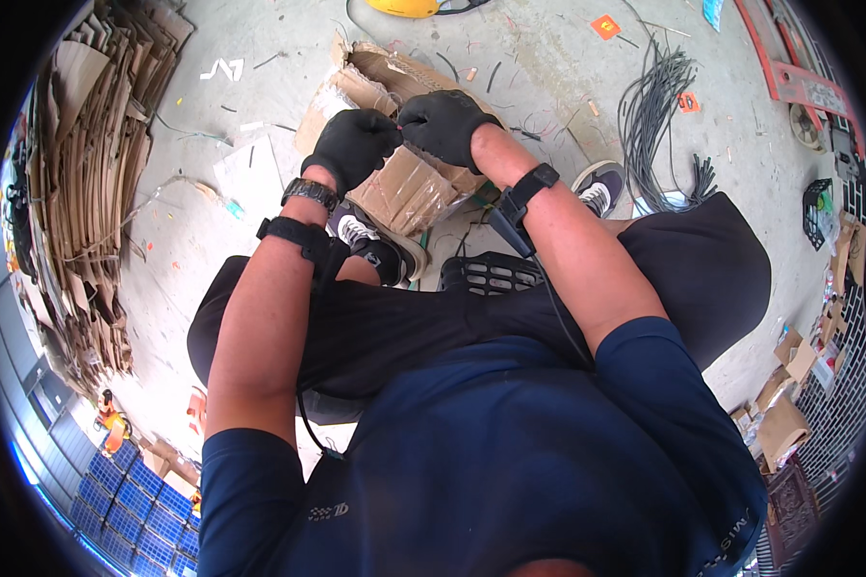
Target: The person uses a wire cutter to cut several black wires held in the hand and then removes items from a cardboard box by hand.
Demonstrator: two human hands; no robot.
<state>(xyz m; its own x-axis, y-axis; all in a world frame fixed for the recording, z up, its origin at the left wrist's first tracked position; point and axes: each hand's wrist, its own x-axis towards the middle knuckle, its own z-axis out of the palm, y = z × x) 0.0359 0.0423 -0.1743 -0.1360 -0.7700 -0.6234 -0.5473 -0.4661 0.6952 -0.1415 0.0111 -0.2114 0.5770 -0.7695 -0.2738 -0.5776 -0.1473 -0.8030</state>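
My left hand [353,148] and my right hand [447,128], both in black gloves, meet above an open cardboard box [404,189]. Their fingers are curled in, thumbs and fingertips pinched close together. A tiny reddish piece [400,128] shows between the fingertips; it looks like the end of a thin wire but is too small to be sure. The gloves hide most of what they grip. The worn box stands on the floor between my shoes, with clear tape on its near side and its flaps raised at the far side.
A bundle of dark cables [653,108] lies right of the box. Stacked flattened cardboard [90,216] rises at the left. Behind the box is a yellow helmet [404,6]. A black plastic crate [487,272] sits beneath me. Wire scraps litter the concrete floor [548,43]; a red metal frame [801,86] stands far right.
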